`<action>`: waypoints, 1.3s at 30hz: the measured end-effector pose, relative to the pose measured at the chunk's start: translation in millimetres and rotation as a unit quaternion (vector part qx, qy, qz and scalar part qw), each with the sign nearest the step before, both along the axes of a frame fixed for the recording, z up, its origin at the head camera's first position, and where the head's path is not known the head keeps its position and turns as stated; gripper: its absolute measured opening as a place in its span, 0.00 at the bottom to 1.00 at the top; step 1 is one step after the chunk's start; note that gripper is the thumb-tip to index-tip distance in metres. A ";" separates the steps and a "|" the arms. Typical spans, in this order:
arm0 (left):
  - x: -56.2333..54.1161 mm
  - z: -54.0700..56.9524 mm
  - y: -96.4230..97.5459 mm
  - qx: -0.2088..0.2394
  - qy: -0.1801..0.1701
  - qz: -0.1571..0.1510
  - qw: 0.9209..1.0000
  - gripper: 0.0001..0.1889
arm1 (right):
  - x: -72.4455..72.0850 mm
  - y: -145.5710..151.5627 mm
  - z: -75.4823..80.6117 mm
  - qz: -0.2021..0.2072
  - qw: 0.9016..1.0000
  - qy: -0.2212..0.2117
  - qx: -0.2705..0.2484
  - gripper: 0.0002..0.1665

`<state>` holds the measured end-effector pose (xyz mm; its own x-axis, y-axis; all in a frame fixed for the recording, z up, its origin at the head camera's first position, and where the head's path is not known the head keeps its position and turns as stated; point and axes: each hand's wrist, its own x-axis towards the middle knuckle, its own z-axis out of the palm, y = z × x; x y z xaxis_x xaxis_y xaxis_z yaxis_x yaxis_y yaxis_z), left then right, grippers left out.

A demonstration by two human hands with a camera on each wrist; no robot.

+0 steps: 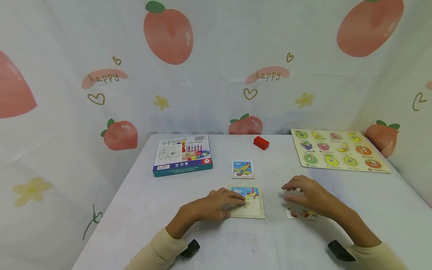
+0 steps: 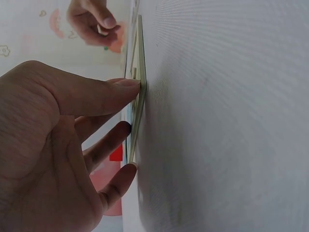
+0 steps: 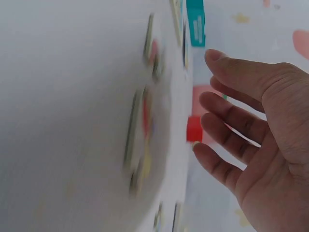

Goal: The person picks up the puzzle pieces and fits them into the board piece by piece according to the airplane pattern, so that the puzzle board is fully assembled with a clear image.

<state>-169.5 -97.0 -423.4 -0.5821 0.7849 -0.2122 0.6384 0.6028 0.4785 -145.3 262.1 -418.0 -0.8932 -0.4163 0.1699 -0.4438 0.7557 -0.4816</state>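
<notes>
A small square jigsaw board [image 1: 254,212] lies on the table, its upper part filled with pieces of a sky and airplane picture. My left hand [image 1: 212,205] rests on the board's left side, fingers stretched across the picture. In the left wrist view the thumb presses at the edge of the board [image 2: 142,58]. My right hand [image 1: 306,193] hovers to the right with fingers loosely bent and nothing between them. Several loose jigsaw pieces [image 1: 291,213] lie under it, partly hidden by the hand. These pieces [image 3: 135,135] look blurred in the right wrist view.
Behind the board lies a small airplane picture [image 1: 243,170]. A red block [image 1: 261,143] sits near the table's back edge. At the back left is a flat cardboard box [image 1: 182,157], and a fruit puzzle board [image 1: 341,152] lies at the back right.
</notes>
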 end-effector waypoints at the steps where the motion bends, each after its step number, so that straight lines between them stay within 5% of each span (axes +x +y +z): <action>1: 0.1 -0.1 -0.1 0.000 0.000 0.000 1.000 0.29 | 2.0 5.3 -1.5 -0.002 1.000 0.008 -0.001 0.15; 13: 0.1 -0.5 -0.7 0.006 -0.005 0.003 1.000 0.29 | 15.2 61.9 -10.5 -0.056 0.997 0.050 0.009 0.16; 26: 0.1 -0.4 -0.8 0.005 -0.008 0.006 1.000 0.30 | 13.6 100.4 -12.6 -0.076 0.996 0.016 0.035 0.17; 39: -0.3 -0.2 -0.6 0.006 -0.007 0.003 1.000 0.30 | 5.2 105.1 -8.7 -0.084 0.991 -0.080 0.060 0.20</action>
<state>-169.8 -97.6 -423.7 -0.5844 0.7834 -0.2116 0.6276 0.6016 0.4941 -140.1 367.2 -426.7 -0.9630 -0.2687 -0.0208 -0.2330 0.8688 -0.4370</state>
